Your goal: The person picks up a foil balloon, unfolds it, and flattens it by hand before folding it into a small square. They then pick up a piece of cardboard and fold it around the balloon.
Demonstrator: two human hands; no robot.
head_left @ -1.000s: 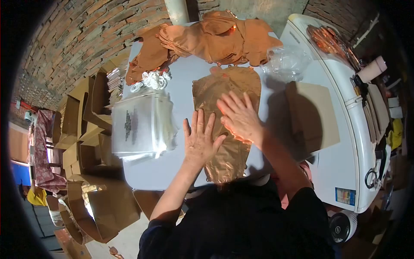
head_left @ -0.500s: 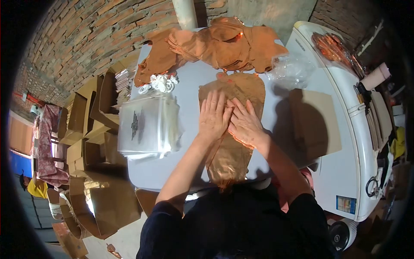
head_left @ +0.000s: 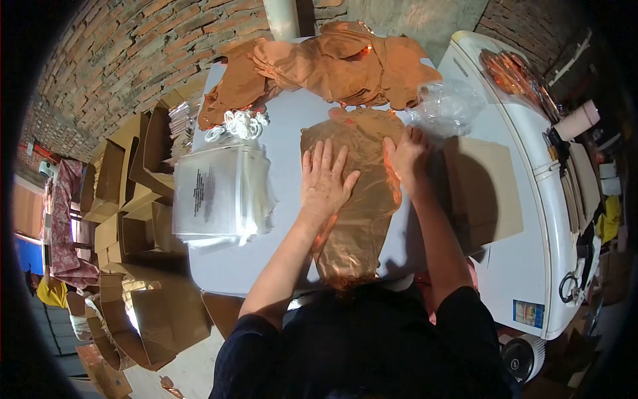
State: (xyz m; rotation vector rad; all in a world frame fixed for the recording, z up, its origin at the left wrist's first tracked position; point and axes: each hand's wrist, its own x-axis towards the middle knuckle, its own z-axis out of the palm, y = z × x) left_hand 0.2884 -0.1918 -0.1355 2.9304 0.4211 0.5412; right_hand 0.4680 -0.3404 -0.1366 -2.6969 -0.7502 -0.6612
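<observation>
A flat, deflated copper-coloured foil balloon (head_left: 355,226) lies lengthwise on the table in front of me, its near end at my body. My left hand (head_left: 324,179) rests flat on its left part, palm down with fingers spread. At its upper right edge is my right hand (head_left: 409,158), the thumb apart and on the foil, the other fingers somewhat bent by the edge. A pile of similar copper foil balloons (head_left: 332,66) lies across the far side of the table.
Left of the balloon lie a stack of clear plastic bags (head_left: 222,193) and a bundle of white cord (head_left: 242,125). Crumpled clear plastic (head_left: 445,110) and a cardboard sheet (head_left: 488,189) are at right, beside a white appliance (head_left: 525,259). Cardboard boxes (head_left: 166,312) stand at left.
My right hand has moved from the middle of the foil balloon out to its upper right edge. My left hand stays on the left part, slightly lower. The hands are now apart.
</observation>
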